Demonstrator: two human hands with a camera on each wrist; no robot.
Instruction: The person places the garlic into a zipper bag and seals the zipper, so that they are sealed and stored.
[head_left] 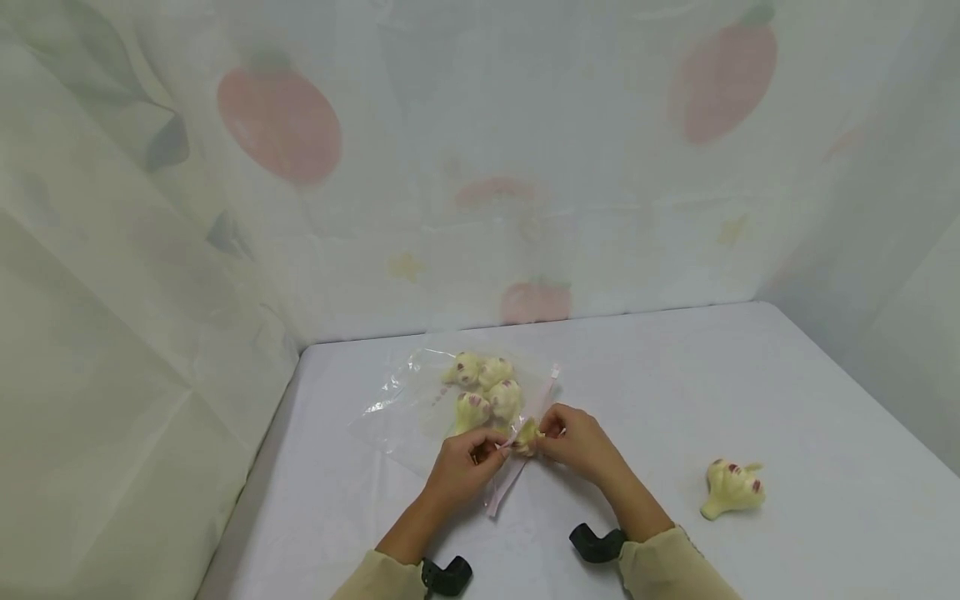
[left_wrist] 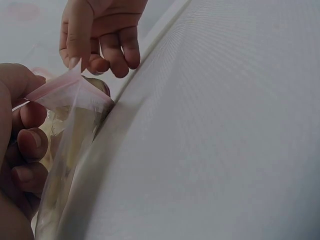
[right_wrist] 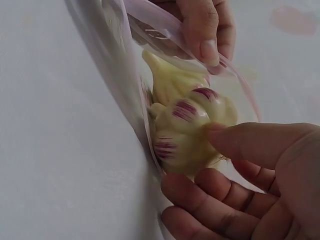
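Note:
A clear zip bag (head_left: 405, 412) with a pink seal strip lies on the table, several cream garlic bulbs with purple streaks inside it. My left hand (head_left: 463, 467) pinches the rim of the bag's mouth between thumb and fingers, lifting it into a peak in the left wrist view. At that mouth my right hand (head_left: 583, 446) holds another garlic bulb (right_wrist: 187, 132), its thumb on top and fingers below. Behind this bulb, in the right wrist view, a second bulb (right_wrist: 172, 82) shows inside the bag. The held bulb is partly within the opening.
A loose garlic bulb (head_left: 733, 487) lies on the white table (head_left: 637, 367) to the right. Black curved pieces sit at both wrists, one by the left sleeve (head_left: 386, 577). Hanging fabric with strawberry prints (head_left: 281, 125) closes off the back and sides.

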